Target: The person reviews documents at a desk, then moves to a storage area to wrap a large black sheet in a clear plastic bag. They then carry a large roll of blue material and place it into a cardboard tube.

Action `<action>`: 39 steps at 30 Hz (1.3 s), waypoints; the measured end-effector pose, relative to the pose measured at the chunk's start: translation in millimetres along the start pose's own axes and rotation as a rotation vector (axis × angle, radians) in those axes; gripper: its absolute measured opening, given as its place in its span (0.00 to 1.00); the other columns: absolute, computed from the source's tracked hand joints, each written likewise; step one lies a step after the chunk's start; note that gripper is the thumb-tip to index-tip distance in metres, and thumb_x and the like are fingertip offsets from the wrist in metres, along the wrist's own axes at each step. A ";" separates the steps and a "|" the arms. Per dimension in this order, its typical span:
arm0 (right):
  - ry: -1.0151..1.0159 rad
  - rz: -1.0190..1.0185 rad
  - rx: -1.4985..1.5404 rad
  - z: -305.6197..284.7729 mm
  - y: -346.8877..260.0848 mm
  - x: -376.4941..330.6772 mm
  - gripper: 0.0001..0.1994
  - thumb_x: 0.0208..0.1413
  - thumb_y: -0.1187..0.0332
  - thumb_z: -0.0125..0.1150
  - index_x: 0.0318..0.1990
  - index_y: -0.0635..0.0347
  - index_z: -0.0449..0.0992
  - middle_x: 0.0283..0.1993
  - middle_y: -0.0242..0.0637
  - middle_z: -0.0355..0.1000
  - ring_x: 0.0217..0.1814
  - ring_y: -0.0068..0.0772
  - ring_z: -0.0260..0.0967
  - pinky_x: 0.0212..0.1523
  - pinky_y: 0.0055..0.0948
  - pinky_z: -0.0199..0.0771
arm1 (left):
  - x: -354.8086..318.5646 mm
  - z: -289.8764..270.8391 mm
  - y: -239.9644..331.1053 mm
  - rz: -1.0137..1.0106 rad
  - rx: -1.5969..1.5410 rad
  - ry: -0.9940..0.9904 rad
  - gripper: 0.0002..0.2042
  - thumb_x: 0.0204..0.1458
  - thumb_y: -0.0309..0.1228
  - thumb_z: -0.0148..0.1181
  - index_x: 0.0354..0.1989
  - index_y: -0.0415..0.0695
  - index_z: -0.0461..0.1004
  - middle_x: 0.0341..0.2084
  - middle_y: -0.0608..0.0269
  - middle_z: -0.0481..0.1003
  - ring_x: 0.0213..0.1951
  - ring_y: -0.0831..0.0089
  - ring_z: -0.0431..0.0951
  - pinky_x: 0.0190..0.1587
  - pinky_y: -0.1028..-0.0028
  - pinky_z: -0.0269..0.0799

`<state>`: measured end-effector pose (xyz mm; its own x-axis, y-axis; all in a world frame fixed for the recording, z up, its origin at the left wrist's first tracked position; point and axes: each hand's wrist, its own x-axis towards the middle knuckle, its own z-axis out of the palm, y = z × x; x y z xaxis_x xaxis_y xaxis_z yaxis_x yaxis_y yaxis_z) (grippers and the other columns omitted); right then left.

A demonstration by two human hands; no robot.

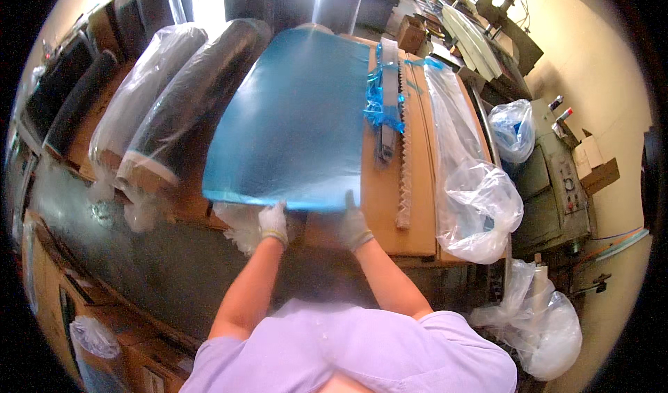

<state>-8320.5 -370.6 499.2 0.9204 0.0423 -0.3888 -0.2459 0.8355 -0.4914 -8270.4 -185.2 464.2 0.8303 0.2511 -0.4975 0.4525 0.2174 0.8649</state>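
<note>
A large, shiny blue sheet (296, 114) lies in front of me, reaching from a roll at the far side to its near edge by my hands. My left hand (273, 222), in a white glove, is closed on that near edge left of its middle. At the near right corner, my right hand (355, 224) grips the sheet too, with a dark-tipped finger or thumb on top; it is slightly blurred. The fingers beneath the sheet are hidden.
Plastic-wrapped rolls (191, 93) lie to the left. On the cardboard (417, 212) at right are a toothed strip (403, 163), blue film scraps (381, 104) and a cutter-like tool (385, 146). Farther right are plastic bags (480, 212) and a grey-green machine (557, 184).
</note>
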 end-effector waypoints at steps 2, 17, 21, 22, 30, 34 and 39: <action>0.260 -0.084 -0.366 42.4 -11.9 -23.6 0.28 0.59 0.45 0.52 0.46 0.68 0.73 0.40 0.39 0.71 0.40 0.37 0.68 0.45 0.37 0.70 | -34.3 8.7 0.4 0.048 -0.072 0.061 0.11 0.48 0.32 0.64 0.30 0.36 0.73 0.25 0.65 0.71 0.27 0.73 0.65 0.33 0.69 0.64; 0.463 -0.046 -0.722 -70.7 24.2 -41.2 0.16 0.57 0.62 0.58 0.44 0.69 0.73 0.40 0.39 0.72 0.38 0.34 0.69 0.40 0.32 0.70 | 14.9 -56.5 -31.4 -0.153 -0.266 0.349 0.14 0.56 0.37 0.55 0.25 0.38 0.69 0.19 0.62 0.65 0.25 0.68 0.63 0.28 0.63 0.61; 0.384 0.153 -0.333 -60.2 36.7 -30.1 0.14 0.59 0.62 0.54 0.44 0.65 0.70 0.40 0.45 0.73 0.34 0.37 0.73 0.32 0.35 0.73 | 43.7 -79.5 -14.0 0.061 0.210 0.270 0.15 0.52 0.33 0.56 0.32 0.27 0.73 0.25 0.48 0.74 0.30 0.59 0.72 0.35 0.61 0.66; 0.288 0.089 -0.438 -70.4 39.2 -19.7 0.15 0.59 0.62 0.54 0.45 0.65 0.70 0.40 0.45 0.73 0.34 0.38 0.73 0.32 0.35 0.73 | 51.9 -78.8 -5.9 -0.040 0.179 0.230 0.16 0.52 0.34 0.57 0.32 0.27 0.73 0.26 0.47 0.74 0.29 0.59 0.71 0.36 0.61 0.66; 0.575 -0.425 -1.353 -38.6 17.4 10.3 0.14 0.57 0.63 0.52 0.39 0.65 0.77 0.27 0.50 0.73 0.31 0.51 0.72 0.36 0.51 0.69 | 56.1 -75.7 10.3 0.061 -0.410 -0.044 0.14 0.53 0.26 0.56 0.48 0.42 0.66 0.43 0.60 0.71 0.40 0.62 0.72 0.44 0.60 0.70; 0.302 -0.796 -1.653 39.4 -16.2 2.4 0.24 0.50 0.72 0.50 0.59 0.59 0.67 0.28 0.58 0.71 0.29 0.60 0.70 0.32 0.53 0.69 | 89.8 -101.1 -11.4 -0.112 -0.638 -0.077 0.17 0.55 0.30 0.55 0.53 0.41 0.67 0.47 0.59 0.72 0.44 0.58 0.73 0.47 0.58 0.71; 0.308 -1.106 -1.546 121.1 -74.7 -29.5 0.34 0.47 0.82 0.48 0.66 0.53 0.58 0.34 0.59 0.72 0.26 0.57 0.71 0.29 0.47 0.71 | 113.1 -124.4 1.9 -0.156 -0.624 -0.056 0.18 0.57 0.36 0.55 0.51 0.37 0.69 0.46 0.56 0.74 0.45 0.60 0.74 0.49 0.60 0.71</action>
<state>-8292.5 -368.0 641.8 0.7976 -0.3146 0.5147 0.1469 -0.7263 -0.6715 -8216.2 -39.0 401.3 0.7932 0.1262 -0.5958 0.3093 0.7593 0.5725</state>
